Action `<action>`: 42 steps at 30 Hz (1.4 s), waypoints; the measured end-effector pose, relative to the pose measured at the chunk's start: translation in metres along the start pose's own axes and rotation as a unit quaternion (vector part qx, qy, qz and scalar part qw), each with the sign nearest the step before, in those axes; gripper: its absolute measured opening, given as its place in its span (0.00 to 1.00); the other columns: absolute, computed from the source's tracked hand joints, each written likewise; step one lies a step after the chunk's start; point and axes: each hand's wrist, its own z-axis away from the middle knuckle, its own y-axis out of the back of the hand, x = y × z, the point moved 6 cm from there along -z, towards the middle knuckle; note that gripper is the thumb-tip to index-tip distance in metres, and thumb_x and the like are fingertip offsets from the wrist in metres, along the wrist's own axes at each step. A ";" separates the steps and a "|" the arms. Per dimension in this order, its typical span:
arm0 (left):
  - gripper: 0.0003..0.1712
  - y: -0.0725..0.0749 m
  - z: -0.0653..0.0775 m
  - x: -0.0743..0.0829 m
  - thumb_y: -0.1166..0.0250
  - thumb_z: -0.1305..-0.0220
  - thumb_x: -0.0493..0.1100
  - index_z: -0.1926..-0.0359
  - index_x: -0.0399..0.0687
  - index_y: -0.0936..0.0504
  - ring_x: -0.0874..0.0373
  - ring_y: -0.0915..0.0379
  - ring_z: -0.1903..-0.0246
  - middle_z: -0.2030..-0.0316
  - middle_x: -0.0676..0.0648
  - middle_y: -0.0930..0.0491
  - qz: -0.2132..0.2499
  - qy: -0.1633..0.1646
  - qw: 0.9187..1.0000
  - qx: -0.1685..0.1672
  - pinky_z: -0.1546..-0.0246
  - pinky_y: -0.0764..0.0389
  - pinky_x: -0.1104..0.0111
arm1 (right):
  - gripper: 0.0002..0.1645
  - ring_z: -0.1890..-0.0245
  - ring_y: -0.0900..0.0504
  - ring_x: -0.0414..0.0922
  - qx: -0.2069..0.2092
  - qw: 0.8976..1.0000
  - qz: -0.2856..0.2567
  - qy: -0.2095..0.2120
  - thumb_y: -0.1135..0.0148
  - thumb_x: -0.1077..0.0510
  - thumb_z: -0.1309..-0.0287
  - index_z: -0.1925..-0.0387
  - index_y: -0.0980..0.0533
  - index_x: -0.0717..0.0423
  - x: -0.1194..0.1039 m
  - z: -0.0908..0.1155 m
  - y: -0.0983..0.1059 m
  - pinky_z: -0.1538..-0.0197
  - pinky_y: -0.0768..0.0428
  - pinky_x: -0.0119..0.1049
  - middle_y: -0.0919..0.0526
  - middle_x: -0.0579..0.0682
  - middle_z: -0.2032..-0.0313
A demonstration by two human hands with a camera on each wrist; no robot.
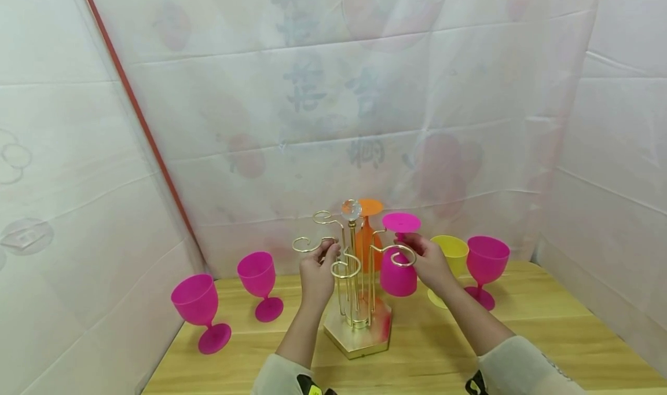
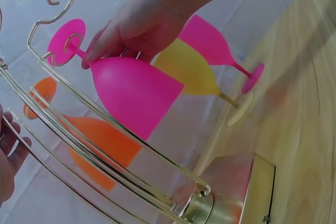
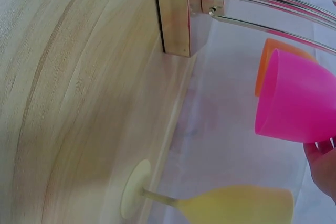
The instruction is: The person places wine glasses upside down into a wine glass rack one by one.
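A gold wire glass rack (image 1: 356,319) with curled arms and a clear ball on top stands on the table. Near one of its curls, my left hand (image 1: 316,273) pinches a wire arm; part of this hand (image 2: 6,166) shows at the left wrist view's edge. My right hand (image 1: 428,260) grips a pink goblet (image 1: 398,276) near its stem, upside down with the foot uppermost. In the left wrist view a gold curl lies by that goblet's stem, under its foot (image 2: 66,35). Behind the rack an orange goblet (image 1: 369,207) hangs upside down.
Upright at the right stand a yellow goblet (image 1: 450,253) and a pink goblet (image 1: 487,259). Two more pink goblets, a nearer one (image 1: 195,299) and a farther one (image 1: 257,273), stand at the left. Pale printed sheets (image 1: 365,94) enclose the wooden table (image 1: 547,337).
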 end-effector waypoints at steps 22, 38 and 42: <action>0.10 -0.003 0.004 0.010 0.37 0.36 0.31 0.59 0.25 0.17 0.39 0.17 0.63 0.59 0.32 0.15 -0.022 -0.016 1.000 -0.003 0.59 0.15 0.67 | 0.22 0.51 0.22 0.26 0.038 0.998 0.006 0.039 0.40 0.52 0.33 0.41 0.23 0.58 -0.006 0.011 0.015 0.50 0.23 0.19 0.18 0.57 0.45; 0.08 -0.001 0.008 0.003 0.36 0.37 0.31 0.60 0.26 0.16 0.42 0.16 0.59 0.61 0.34 0.14 -0.039 -0.037 0.998 -0.012 0.59 0.18 0.77 | 0.08 0.70 0.24 0.34 0.209 0.971 0.042 0.110 0.37 0.67 0.38 0.57 0.19 0.66 -0.067 0.057 0.017 0.65 0.25 0.19 0.18 0.54 0.67; 0.08 0.000 0.010 -0.002 0.36 0.36 0.32 0.62 0.27 0.15 0.43 0.16 0.59 0.61 0.35 0.14 -0.038 -0.035 0.999 -0.013 0.61 0.18 0.77 | 0.08 0.73 0.25 0.32 0.222 0.967 0.030 0.123 0.36 0.70 0.42 0.59 0.18 0.66 -0.071 0.064 0.007 0.69 0.25 0.19 0.18 0.57 0.69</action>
